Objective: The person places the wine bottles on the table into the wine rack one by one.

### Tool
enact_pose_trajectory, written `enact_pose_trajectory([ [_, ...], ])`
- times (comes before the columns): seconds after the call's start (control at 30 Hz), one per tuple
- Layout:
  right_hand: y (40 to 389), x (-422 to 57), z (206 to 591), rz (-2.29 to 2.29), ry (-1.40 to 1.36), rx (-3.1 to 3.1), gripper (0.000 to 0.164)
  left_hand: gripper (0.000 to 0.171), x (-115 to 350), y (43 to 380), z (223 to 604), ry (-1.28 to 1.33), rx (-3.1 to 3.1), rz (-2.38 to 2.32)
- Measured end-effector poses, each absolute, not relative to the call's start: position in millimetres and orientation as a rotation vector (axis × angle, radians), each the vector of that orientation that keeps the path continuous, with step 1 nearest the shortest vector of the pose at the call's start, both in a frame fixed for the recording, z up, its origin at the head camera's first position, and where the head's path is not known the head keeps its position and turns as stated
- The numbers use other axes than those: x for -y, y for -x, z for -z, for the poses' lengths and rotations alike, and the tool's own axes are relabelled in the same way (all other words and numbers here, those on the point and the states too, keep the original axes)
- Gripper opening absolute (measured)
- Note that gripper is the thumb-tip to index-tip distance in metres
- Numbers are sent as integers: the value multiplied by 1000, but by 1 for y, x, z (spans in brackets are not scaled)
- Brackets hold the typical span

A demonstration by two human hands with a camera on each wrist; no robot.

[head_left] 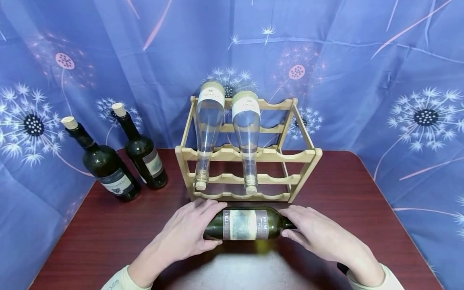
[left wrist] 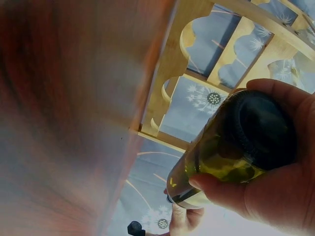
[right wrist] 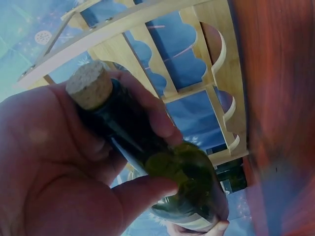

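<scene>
a dark bottle point(head_left: 243, 224) is held sideways before the wooden rack point(head_left: 305, 156): the left hand point(head_left: 192, 230) grips its base, the right hand point(head_left: 319, 231) its corked neck, seemingly to keep it level; two clear bottles point(head_left: 210, 114) rest in curved notches point(head_left: 272, 157) that likely stop rolling

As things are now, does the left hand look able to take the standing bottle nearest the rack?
Probably not: the left hand holds the base end of the horizontal bottle, though nothing visible seems to block its way to the standing bottle.
</scene>
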State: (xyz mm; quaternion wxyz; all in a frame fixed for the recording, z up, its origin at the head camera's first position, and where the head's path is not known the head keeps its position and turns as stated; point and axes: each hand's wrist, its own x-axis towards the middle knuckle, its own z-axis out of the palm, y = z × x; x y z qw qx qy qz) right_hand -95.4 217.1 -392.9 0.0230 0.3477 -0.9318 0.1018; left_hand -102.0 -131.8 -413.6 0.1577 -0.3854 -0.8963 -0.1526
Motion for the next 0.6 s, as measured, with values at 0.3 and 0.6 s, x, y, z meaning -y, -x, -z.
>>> enact_pose_trajectory([
  [0.3,95,-223,388,-274,-1129,2817,37,88,129,99,418,1075,2584,470],
  [0.6,95,-230,383,-278,-1146,2789,36,86,132,98,417,1103,2580,466],
])
